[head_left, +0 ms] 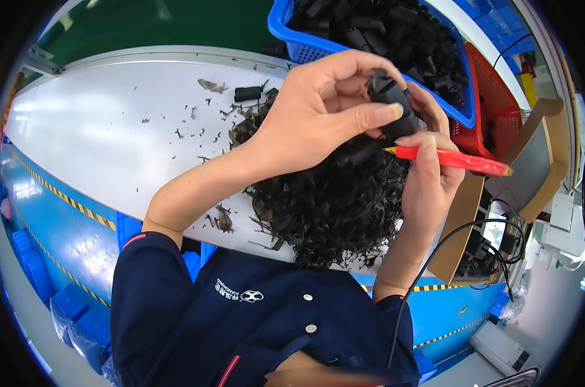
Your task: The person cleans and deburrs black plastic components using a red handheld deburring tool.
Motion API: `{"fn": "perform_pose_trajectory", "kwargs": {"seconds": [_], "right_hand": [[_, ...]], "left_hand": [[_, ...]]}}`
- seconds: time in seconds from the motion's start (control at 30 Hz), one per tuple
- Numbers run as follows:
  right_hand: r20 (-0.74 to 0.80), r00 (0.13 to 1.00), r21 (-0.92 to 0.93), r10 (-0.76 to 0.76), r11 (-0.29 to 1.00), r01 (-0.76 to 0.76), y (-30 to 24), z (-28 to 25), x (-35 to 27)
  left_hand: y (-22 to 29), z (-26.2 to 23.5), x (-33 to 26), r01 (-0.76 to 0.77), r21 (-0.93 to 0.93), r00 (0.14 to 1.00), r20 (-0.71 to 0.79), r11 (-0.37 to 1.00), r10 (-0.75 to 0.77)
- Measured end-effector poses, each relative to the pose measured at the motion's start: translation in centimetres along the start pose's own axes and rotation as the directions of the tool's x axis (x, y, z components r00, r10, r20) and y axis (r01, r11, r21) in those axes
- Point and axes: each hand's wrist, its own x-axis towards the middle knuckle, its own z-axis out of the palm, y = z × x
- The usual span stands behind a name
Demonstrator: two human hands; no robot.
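White worktable (pixel 99 129) below hands. Heap of black shavings (pixel 331 206) directly under grip. Blue crate (pixel 286 26) of black parts beyond. Left hand (pixel 318 109) pinches black plastic part (pixel 390 106) between thumb and fingers. Right hand (pixel 428 174) clasps red-handled knife (pixel 453 160), tip touching part's underside.

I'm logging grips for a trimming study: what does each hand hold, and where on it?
The left hand pinches a black plastic part by its upper end. The right hand grips a red-handled knife near its blade end.
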Motion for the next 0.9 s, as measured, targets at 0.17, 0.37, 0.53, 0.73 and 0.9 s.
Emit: {"fn": "perform_pose_trajectory", "kwargs": {"seconds": [0.17, 0.37, 0.53, 0.73, 0.9], "right_hand": [[0.061, 0.992, -0.011, 0.111, 0.994, -0.110, -0.4, 0.4, -0.1], [-0.079, 0.976, 0.261, 0.205, 0.949, -0.178, 0.5, -0.7, -0.1], [0.084, 0.946, 0.954, 0.313, 0.250, -0.168, 0.7, -2.7, -0.1], [0.109, 0.953, 0.994, 0.281, -0.051, -0.098, 1.8, -3.4, 0.3], [0.030, 0.974, 0.974, 0.223, 0.211, -0.078, 2.5, -5.1, -0.1]], "left_hand": [[0.1, -1.1, 0.6, -0.081, 0.497, 0.995, -0.005, 0.864, 0.096], [-0.6, -0.5, 0.6, -0.016, 0.136, 0.999, -0.048, 0.991, 0.023], [-1.4, -1.2, 0.7, 0.040, 0.352, 0.977, 0.182, 0.935, -0.110], [-3.9, 0.9, -0.6, 0.007, 0.291, 0.918, 0.377, 0.957, -0.122], [-4.8, 1.5, -0.4, -0.173, 0.484, 0.948, 0.317, 0.858, 0.012]]}}
